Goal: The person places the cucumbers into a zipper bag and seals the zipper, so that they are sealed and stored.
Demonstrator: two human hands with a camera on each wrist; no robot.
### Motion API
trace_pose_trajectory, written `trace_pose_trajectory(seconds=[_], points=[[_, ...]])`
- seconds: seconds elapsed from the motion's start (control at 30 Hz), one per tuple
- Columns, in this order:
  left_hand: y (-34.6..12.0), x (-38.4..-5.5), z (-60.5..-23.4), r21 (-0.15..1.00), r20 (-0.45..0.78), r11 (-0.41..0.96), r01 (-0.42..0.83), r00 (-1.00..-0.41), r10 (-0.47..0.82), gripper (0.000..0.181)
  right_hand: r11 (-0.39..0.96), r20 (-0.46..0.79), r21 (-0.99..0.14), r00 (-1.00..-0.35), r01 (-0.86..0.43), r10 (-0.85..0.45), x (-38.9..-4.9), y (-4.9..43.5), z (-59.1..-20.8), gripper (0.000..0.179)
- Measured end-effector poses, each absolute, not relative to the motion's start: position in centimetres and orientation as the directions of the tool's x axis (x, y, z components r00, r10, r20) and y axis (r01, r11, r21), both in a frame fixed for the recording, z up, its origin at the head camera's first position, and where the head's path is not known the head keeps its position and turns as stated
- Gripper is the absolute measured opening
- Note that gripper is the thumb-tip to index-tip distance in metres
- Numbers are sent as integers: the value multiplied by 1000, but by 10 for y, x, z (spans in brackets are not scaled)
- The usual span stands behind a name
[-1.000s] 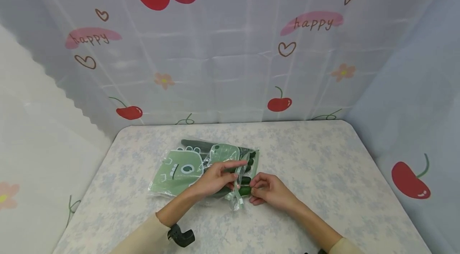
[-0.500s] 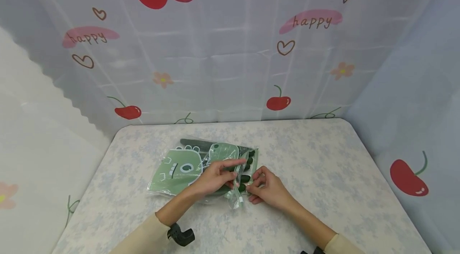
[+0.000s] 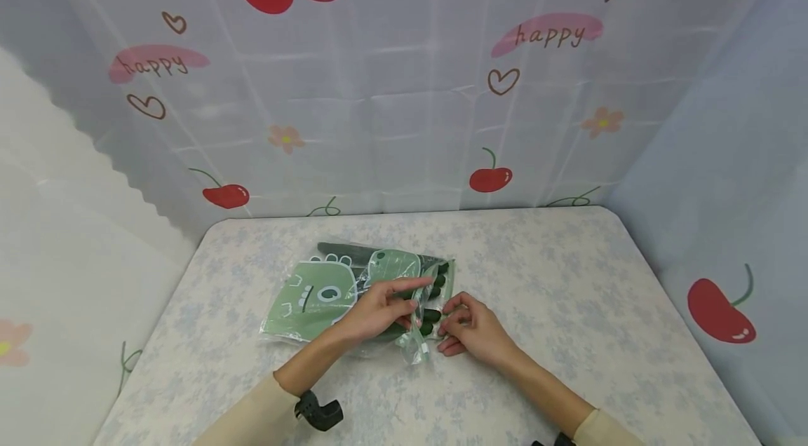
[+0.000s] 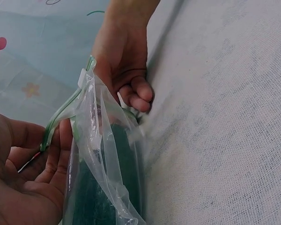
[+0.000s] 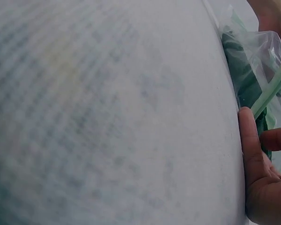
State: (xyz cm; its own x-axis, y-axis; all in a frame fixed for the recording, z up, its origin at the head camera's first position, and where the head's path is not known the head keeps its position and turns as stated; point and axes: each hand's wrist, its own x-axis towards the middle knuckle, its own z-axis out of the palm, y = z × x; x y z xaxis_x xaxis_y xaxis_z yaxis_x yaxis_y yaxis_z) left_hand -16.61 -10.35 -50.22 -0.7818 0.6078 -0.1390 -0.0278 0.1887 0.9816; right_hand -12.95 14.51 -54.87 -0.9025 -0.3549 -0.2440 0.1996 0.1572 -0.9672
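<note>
A clear slider zip bag [image 3: 312, 302] with a green one-eyed monster print lies on the table. Dark green cucumbers [image 3: 432, 315] are inside, their rounded ends showing at the mouth on the right. My left hand [image 3: 376, 313] pinches the green zip edge [image 4: 61, 115] between thumb and fingers, index finger pointing right. Close by the lower cucumber ends is my right hand [image 3: 477, 334], its fingers bent at the bag's mouth. In the right wrist view the fingers [image 5: 251, 140] lie low along the table; what they hold, if anything, is hidden.
The table [image 3: 555, 292] has a pale blue floral cloth. Behind it hangs a curtain [image 3: 379, 137] with cherries and "happy" prints, and similar sheets flank both sides. A black wrist strap [image 3: 318, 412] sits on the left forearm.
The lowest cucumber end has slid a little left into the bag. My right hand has shifted slightly around the mouth. My left hand keeps its hold on the zip edge.
</note>
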Motion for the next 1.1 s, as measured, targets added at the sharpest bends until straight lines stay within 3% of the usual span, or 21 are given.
trace_pose_trajectory(seconds=[0.33,0.57,0.8,0.97,1.1], points=[[-104,-165,-502,982,-134,185,-25,-783,607,50,142,-246,-969,-851,203,-464,-135,149,-546,34],[-102,-165,-504,984,-122,179,-13,-778,616,50,192,-264,-961,-866,198,-425,-142,147,-543,19],[-101,-165,-503,983,-131,181,-21,-770,624,50,250,-262,-952,-889,175,-375,-144,141,-543,26],[-100,-165,-502,983,-109,182,10,-771,628,48,118,-282,-959,-852,256,-442,-148,151,-546,32],[-97,-163,-501,966,-47,218,136,-741,669,46,-66,-293,-932,-849,355,-440,-152,167,-548,31]])
